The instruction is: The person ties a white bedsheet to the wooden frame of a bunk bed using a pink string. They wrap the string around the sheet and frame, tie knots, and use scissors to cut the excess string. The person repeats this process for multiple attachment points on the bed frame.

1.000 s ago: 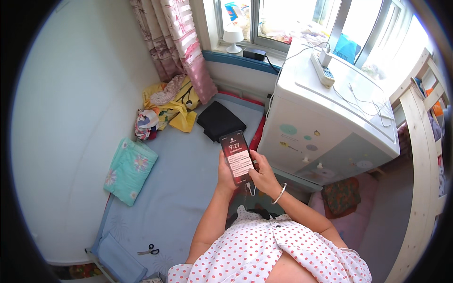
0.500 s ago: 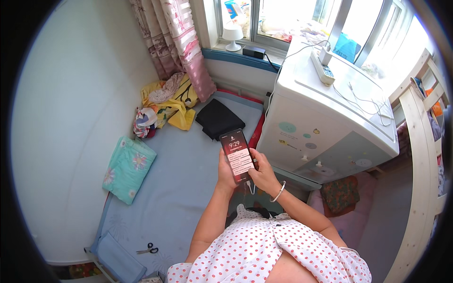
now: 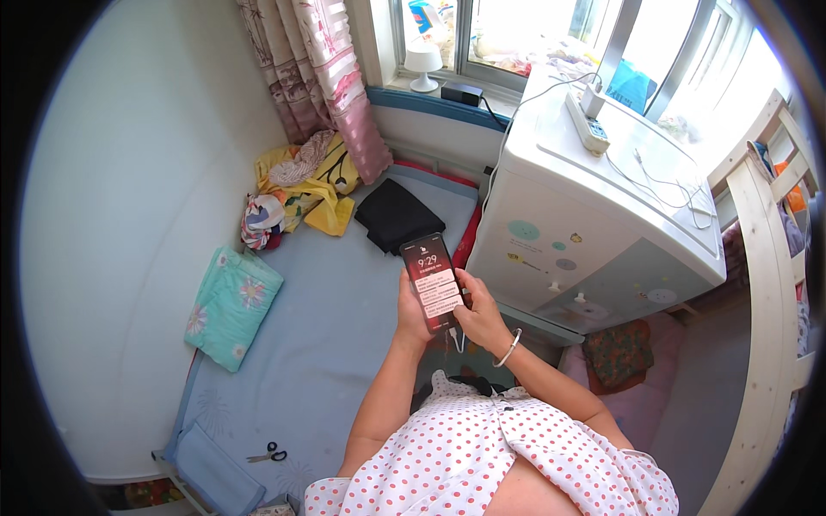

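Observation:
A black smartphone (image 3: 433,282) with a lit screen is held upright in front of me by both hands. My left hand (image 3: 411,308) wraps round its left edge. My right hand (image 3: 482,311) grips the right edge, its thumb over the lower part of the screen; a bracelet (image 3: 509,348) circles that wrist. From the phone's bottom end hangs a white charging cable (image 3: 458,342). Just beyond the phone, a folded black cloth (image 3: 400,215) lies on the bed (image 3: 318,344), which has a light blue cover.
On the bed are a folded turquoise quilt (image 3: 232,308), scissors (image 3: 268,453) and a heap of yellow clothes (image 3: 320,193). A white cabinet (image 3: 551,232) carries a power strip (image 3: 587,127) and loose cables. A small lamp (image 3: 423,64) stands at the window. Wooden bunk-bed rails (image 3: 757,249) rise at right.
The view has shifted very slightly. Both hands keep their hold on the smartphone, and nothing else has visibly moved.

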Demonstrator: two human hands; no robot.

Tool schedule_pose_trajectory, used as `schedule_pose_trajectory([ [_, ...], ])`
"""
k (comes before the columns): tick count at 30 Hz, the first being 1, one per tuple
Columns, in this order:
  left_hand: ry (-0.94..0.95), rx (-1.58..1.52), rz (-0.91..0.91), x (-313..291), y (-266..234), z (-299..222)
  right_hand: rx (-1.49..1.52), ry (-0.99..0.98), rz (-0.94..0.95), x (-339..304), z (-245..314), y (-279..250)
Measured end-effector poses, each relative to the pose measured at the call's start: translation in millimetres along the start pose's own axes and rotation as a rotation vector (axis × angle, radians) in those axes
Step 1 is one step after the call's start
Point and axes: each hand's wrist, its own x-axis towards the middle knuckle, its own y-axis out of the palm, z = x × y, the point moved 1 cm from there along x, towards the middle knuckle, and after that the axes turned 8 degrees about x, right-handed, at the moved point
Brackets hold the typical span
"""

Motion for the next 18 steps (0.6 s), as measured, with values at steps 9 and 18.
schedule_pose_trajectory([
  [9, 0.031, 0.03, 0.011, 1.5, -0.8, 5.1, -0.066, 0.032, 0.009, -4.1, 27.5, -5.1],
  [18, 0.003, 0.13, -0.041, 6.5, 4.2, 19.4, -0.154, -0.018, -0.07, -4.1, 48.7, -15.4],
])
